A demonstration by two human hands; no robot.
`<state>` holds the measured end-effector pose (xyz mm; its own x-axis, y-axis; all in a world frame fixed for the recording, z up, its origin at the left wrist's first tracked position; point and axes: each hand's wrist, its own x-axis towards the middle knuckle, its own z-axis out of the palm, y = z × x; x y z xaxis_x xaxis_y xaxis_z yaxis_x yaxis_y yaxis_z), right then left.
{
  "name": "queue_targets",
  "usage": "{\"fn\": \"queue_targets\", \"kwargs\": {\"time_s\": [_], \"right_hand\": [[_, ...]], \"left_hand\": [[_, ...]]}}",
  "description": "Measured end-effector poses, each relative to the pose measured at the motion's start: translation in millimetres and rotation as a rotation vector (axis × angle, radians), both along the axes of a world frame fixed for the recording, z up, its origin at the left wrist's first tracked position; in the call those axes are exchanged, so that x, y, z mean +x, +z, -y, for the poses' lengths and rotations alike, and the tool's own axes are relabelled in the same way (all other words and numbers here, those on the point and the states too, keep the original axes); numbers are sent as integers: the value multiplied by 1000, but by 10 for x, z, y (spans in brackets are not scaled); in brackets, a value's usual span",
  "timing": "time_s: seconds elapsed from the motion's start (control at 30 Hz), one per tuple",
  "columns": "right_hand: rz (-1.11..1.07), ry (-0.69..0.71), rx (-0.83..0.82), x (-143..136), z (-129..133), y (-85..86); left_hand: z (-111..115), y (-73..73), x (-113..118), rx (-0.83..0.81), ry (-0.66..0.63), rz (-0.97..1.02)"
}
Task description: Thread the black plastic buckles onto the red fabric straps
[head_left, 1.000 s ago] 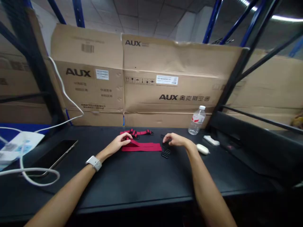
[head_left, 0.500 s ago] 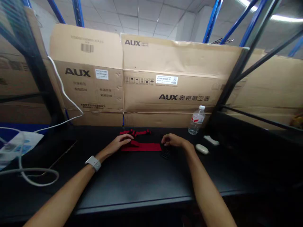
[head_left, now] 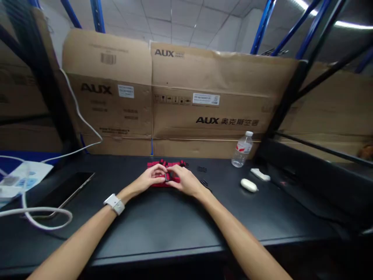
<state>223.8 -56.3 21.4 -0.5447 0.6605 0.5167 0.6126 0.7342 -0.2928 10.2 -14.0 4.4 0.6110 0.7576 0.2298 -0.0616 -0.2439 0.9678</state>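
Observation:
My left hand (head_left: 152, 177) is closed on a red webbing strap (head_left: 159, 185), which lies partly under the fingers. Facing it, my right hand (head_left: 186, 181) pinches a small black buckle (head_left: 168, 177) against the strap. The two hands nearly meet, and their fingers hide much of the strap. Just behind them lies another red strap piece (head_left: 151, 164) with black buckles on it. To the right of my right hand, a loose black buckle (head_left: 202, 169) rests on the table, and more black pieces (head_left: 204, 182) show beside the wrist.
A water bottle (head_left: 242, 149) stands at the back right, with a white oval case (head_left: 249, 185) and a white piece (head_left: 260, 174) nearer. On the left are a phone (head_left: 65, 190), a white cable (head_left: 43, 210) and a printed sheet (head_left: 26, 179). Cardboard (head_left: 204, 77) walls the table's back.
My right hand has moved left from the loose black pieces to my left hand, bringing a black buckle to the strap. My left hand's fingers have closed in.

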Motion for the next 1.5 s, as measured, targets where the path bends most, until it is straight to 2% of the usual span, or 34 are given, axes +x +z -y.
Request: {"fn": "queue_targets", "kwargs": {"time_s": [0.37,0.6,0.9,1.07,1.27,1.5], "right_hand": [[-48,42,-25,-20,-29,-49],[-44,-32,30,23,-81,-54],[-10,-65,0,148,-176,-69],[35,-103,-88,342,-242,-10],[20,-96,-206,528,-284,36],[13,-143,-442,859,-316,111]], "left_hand": [[27,27,29,28,26,-49],[-63,-6,16,95,125,-71],[-165,-65,-44,106,195,-117],[-227,-93,-118,149,273,-177],[-222,-99,-130,278,324,-336],[-217,-105,-158,397,337,-479]]}}
